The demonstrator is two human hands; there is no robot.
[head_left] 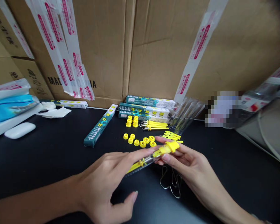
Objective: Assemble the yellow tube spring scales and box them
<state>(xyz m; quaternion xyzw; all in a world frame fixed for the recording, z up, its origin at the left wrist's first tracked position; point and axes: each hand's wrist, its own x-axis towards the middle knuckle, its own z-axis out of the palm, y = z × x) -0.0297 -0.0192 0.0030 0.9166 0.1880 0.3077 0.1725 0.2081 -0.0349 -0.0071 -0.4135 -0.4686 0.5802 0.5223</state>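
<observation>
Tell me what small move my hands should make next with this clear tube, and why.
Perhaps steady the clear tube with your left hand and press the yellow cap gently with your right hand to check its fit. Your right hand holds the tube near that cap, and your left hand touches the tube, but this view can't show whether the cap is fully seated.

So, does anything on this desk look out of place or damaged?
One green-and-white box lies slanted, apart from the stacked boxes, and crumpled white paper sits loose at the left. Nothing visibly looks spilled or broken.
</observation>
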